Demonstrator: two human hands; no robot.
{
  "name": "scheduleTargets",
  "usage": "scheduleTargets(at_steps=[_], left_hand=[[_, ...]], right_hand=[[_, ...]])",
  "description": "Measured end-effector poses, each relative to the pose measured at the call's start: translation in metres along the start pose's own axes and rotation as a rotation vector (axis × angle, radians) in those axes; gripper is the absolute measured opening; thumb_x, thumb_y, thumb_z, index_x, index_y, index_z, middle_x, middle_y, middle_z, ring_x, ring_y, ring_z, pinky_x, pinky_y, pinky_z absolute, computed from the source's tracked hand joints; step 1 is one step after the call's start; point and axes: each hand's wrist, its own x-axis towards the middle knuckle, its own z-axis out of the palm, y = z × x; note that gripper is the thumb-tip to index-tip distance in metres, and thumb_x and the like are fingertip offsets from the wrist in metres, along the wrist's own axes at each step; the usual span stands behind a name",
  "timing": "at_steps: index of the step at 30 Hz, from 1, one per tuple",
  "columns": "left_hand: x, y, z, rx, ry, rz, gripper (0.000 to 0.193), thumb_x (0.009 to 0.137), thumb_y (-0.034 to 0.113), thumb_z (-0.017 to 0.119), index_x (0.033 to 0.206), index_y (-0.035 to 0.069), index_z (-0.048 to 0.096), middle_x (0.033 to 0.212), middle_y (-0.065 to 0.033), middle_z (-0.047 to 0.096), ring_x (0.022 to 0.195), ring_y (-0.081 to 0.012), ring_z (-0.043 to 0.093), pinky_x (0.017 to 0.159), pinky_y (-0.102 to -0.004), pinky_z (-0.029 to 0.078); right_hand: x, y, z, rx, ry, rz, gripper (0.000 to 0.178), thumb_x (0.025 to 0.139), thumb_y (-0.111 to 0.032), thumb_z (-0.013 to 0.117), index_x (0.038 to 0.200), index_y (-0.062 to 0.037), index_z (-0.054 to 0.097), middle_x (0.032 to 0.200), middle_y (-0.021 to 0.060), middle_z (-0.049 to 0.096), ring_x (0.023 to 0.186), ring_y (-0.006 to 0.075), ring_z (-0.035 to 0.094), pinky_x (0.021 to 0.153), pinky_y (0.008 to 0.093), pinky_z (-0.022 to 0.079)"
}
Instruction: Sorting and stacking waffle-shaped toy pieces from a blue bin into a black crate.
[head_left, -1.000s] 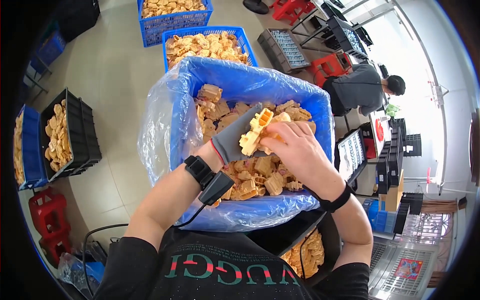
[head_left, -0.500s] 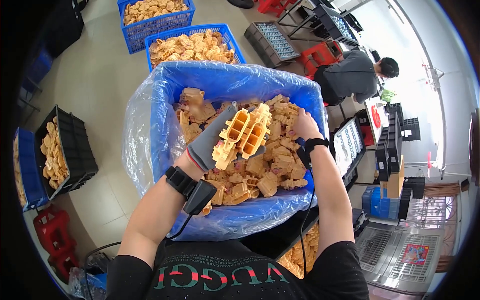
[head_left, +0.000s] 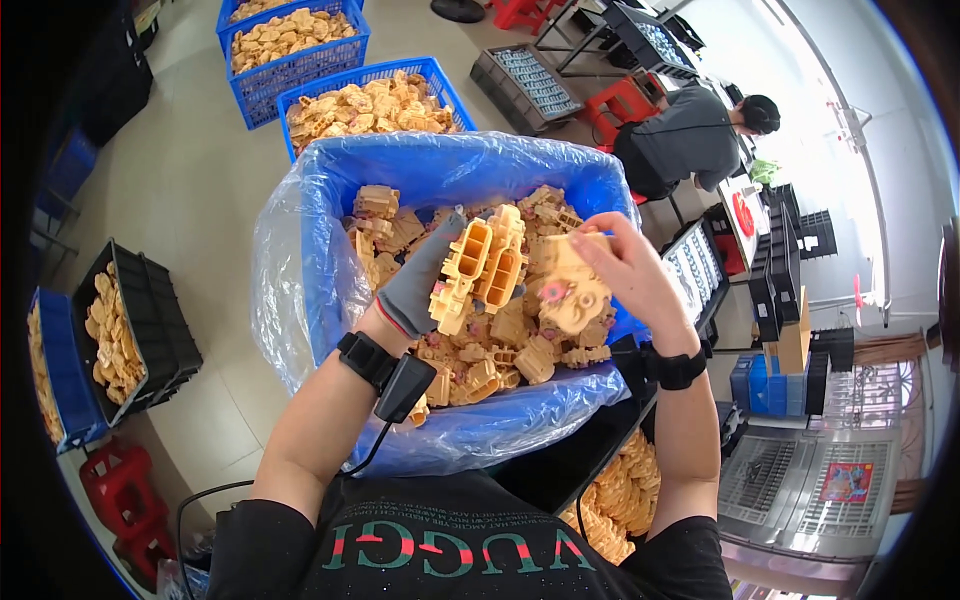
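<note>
My left hand [head_left: 420,280], in a grey glove, is closed around tan moulded plastic housings [head_left: 468,262] with oval openings facing up; they appear to be two, side by side. To the right, my bare right hand [head_left: 630,265] grips another tan plastic housing [head_left: 568,285], which bears a pink mark and is slightly blurred. Both hands are above a large blue bin [head_left: 345,165] lined with clear plastic film. Many similar tan housings [head_left: 480,375] lie jumbled inside it, partly hidden by my hands.
Blue crates [head_left: 290,85] of tan parts stand beyond the bin, a black crate [head_left: 160,310] at the left. Near my right elbow, more tan parts [head_left: 620,490] fill a dark container. A co-worker [head_left: 680,135] sits at far right near a grey crate [head_left: 525,90] and red stools.
My right hand has risen from the pile with a housing and moved nearer my body. My left hand keeps its housings, turned slightly. The whole view has shifted a little.
</note>
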Motion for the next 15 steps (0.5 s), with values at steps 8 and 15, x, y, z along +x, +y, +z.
scheduleTargets(at_steps=[8, 15], left_hand=[[0.0, -0.004, -0.014, -0.067, -0.031, 0.013, 0.05, 0.096, 0.04, 0.049, 0.131, 0.005, 0.047, 0.121, -0.0088, 0.059, 0.108, -0.0185, 0.06, 0.094, -0.0319, 0.049], [-0.009, -0.002, 0.001, -0.065, -0.098, -0.033, 0.071, 0.093, 0.061, 0.032, 0.14, 0.007, 0.037, 0.136, -0.0104, 0.048, 0.121, -0.0255, 0.051, 0.097, -0.0414, 0.047]], right_hand=[[0.0, -0.022, 0.062, -0.216, 0.132, -0.203, 0.04, 0.093, -0.038, 0.054, 0.102, 0.0009, 0.052, 0.086, 0.0221, 0.062, 0.082, 0.0369, 0.062, 0.07, 0.0397, 0.048], [0.029, -0.019, 0.013, 0.346, -0.089, 0.099, 0.042, 0.096, -0.042, 0.05, 0.108, -0.0017, 0.058, 0.08, 0.0042, 0.06, 0.066, 0.0103, 0.057, 0.057, 0.0238, 0.046]])
